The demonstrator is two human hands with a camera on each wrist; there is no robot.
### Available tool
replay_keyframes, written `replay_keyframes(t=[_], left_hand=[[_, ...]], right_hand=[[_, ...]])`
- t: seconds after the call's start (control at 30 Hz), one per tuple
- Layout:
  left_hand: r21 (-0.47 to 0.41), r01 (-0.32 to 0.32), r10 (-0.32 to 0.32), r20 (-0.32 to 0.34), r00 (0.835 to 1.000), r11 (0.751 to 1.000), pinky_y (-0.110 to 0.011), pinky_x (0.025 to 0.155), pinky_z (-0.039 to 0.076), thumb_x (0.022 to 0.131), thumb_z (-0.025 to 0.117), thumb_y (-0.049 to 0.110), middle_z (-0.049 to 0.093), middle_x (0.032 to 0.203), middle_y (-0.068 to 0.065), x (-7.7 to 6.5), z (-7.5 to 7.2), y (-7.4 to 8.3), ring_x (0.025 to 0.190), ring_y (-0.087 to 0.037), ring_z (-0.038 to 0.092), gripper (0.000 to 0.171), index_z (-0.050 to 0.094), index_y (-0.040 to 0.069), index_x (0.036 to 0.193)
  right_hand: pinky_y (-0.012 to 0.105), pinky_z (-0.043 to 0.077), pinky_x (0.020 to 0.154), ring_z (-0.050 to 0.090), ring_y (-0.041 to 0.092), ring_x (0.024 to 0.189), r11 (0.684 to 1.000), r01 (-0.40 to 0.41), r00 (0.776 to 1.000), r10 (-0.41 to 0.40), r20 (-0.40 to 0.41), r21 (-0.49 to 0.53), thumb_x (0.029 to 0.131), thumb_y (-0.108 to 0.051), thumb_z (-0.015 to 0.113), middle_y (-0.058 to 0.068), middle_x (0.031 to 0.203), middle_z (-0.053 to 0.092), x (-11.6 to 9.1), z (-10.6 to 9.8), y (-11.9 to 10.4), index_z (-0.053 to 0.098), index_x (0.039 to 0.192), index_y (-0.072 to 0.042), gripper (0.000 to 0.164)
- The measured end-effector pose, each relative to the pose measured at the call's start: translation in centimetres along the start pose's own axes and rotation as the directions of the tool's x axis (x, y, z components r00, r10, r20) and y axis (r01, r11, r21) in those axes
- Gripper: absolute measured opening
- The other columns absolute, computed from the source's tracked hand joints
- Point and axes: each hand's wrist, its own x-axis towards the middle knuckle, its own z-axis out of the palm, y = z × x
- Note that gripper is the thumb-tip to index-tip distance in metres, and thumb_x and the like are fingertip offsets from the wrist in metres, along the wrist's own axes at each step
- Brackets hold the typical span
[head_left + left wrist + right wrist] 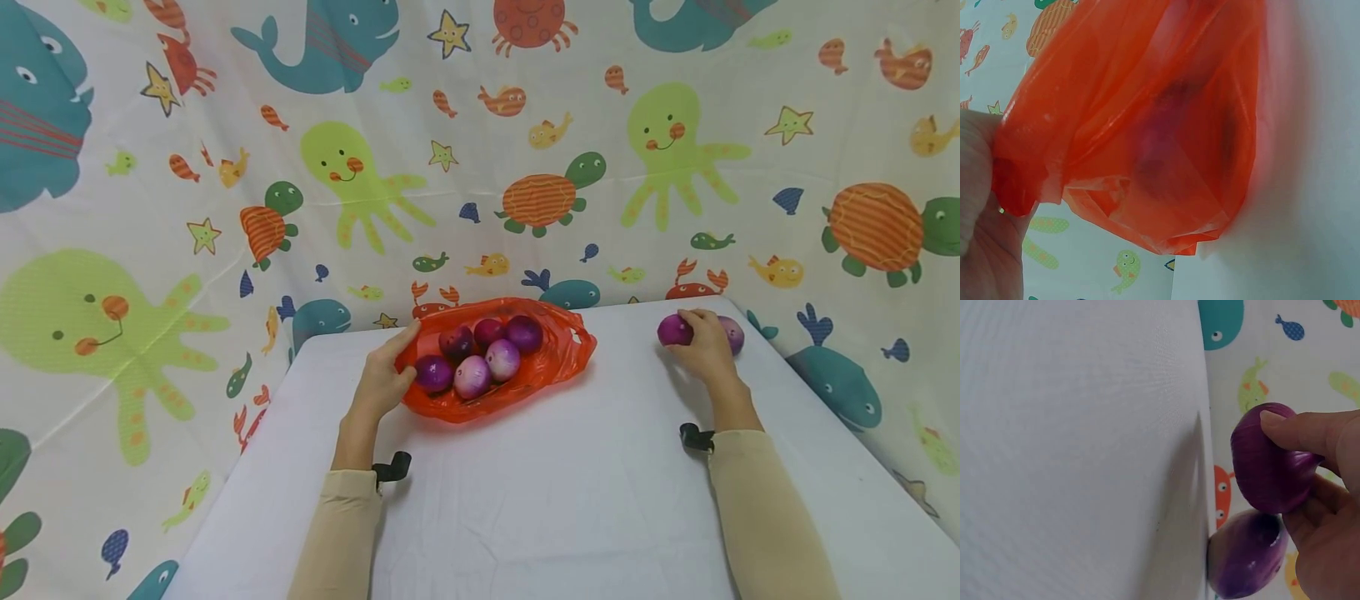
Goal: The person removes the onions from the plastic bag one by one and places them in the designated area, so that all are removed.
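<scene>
In the head view my left hand (381, 379) pinches the left edge of a red plastic bag (465, 410), which lies with its mouth wide. Several purple onions (472, 377) sit inside it. The left wrist view shows the bag's film (1116, 125) gathered between thumb and fingers, with onions only dimly visible through it. At the table's far right, my right hand (707, 343) holds a purple onion (1266, 465) between thumb and fingers. Just beside that one, a paler purple onion (1247, 556) rests on the table; the hand partly covers it in the head view.
A white cloth covers the table (540, 483). Behind and around it hangs a curtain (465, 75) printed with sea animals. The paler onion lies near the table's far right corner.
</scene>
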Motion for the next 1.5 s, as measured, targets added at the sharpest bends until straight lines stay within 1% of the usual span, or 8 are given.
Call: replay_keyframes(t=[0.17,0.37,0.53,0.7,0.93,1.13,1.27,1.5], left_hand=[[0.007,-0.005,0.005,0.0,1.0,1.0,-0.052,0.114,0.046,0.087,0.066,-0.019,0.049,0.161,-0.006,0.04,-0.06,-0.04,0.15,-0.032,0.045,0.083,0.046,0.02,0.158],[0.009,-0.013,0.013,-0.002,1.0,1.0,-0.052,0.114,0.047,0.086,0.066,-0.02,0.05,0.16,-0.007,0.05,-0.07,-0.05,0.15,-0.033,0.045,0.083,0.046,0.019,0.158],[0.013,-0.02,0.02,-0.006,1.0,1.0,-0.053,0.113,0.047,0.086,0.066,-0.02,0.05,0.16,-0.007,0.08,-0.01,-0.09,0.15,-0.034,0.045,0.082,0.047,0.016,0.157],[0.015,-0.026,0.027,-0.005,1.0,1.0,-0.054,0.112,0.047,0.086,0.066,-0.02,0.05,0.16,-0.008,0.13,0.03,-0.18,0.149,-0.035,0.046,0.082,0.046,0.015,0.157],[0.012,-0.028,0.028,-0.013,1.0,1.0,-0.053,0.113,0.047,0.086,0.065,-0.02,0.05,0.16,-0.007,0.08,-0.01,-0.17,0.149,-0.034,0.047,0.083,0.047,0.019,0.157],[0.004,-0.027,0.027,-0.012,1.0,1.0,-0.053,0.113,0.047,0.086,0.065,-0.02,0.05,0.16,-0.007,0.06,0.03,-0.31,0.149,-0.033,0.046,0.084,0.046,0.02,0.158],[0.001,-0.024,0.024,-0.013,1.0,1.0,-0.053,0.113,0.048,0.086,0.065,-0.02,0.05,0.16,-0.007,0.04,0.06,-0.39,0.149,-0.033,0.047,0.084,0.046,0.02,0.158],[0.004,-0.018,0.018,-0.011,1.0,1.0,-0.053,0.112,0.048,0.086,0.065,-0.02,0.05,0.16,-0.007,0.02,0.01,-0.22,0.149,-0.034,0.046,0.084,0.046,0.019,0.158]], right_hand=[[0.077,0.031,0.114,0.032,0.06,0.143,1.0,-0.004,1.0,0.004,-0.012,-0.016,0.089,-0.004,0.075,0.037,0.155,0.032,-0.08,-0.03,0.09,0.039,0.155,0.006,0.075],[0.076,0.033,0.114,0.034,0.058,0.142,0.999,0.023,1.0,-0.024,-0.015,-0.042,0.089,-0.003,0.076,0.037,0.154,0.036,-0.09,-0.02,0.21,0.042,0.152,0.008,0.073],[0.076,0.033,0.114,0.033,0.059,0.142,0.998,0.022,1.0,-0.021,0.019,-0.056,0.089,-0.001,0.076,0.037,0.154,0.036,-0.04,0.1,0.01,0.041,0.153,0.008,0.073],[0.076,0.033,0.113,0.032,0.06,0.142,0.995,0.017,0.999,-0.012,0.051,-0.101,0.089,-0.001,0.076,0.037,0.155,0.035,0.11,0.37,0.28,0.041,0.153,0.008,0.074],[0.077,0.031,0.114,0.032,0.062,0.142,0.992,0.03,0.996,-0.02,0.086,-0.124,0.088,-0.001,0.076,0.039,0.155,0.033,0.35,0.57,0.67,0.041,0.151,0.01,0.073],[0.076,0.033,0.113,0.033,0.061,0.141,0.991,0.025,0.995,-0.011,0.104,-0.135,0.089,-0.005,0.077,0.038,0.155,0.035,0.32,0.6,0.31,0.041,0.15,0.012,0.072],[0.075,0.034,0.113,0.034,0.06,0.141,0.99,0.021,0.995,-0.006,0.104,-0.139,0.09,-0.004,0.075,0.037,0.154,0.036,0.34,0.64,0.16,0.042,0.15,0.011,0.07],[0.073,0.032,0.115,0.034,0.059,0.143,0.99,0.023,0.997,-0.012,0.081,-0.137,0.091,0.0,0.073,0.038,0.154,0.037,0.44,0.71,0.18,0.043,0.149,0.012,0.066]])
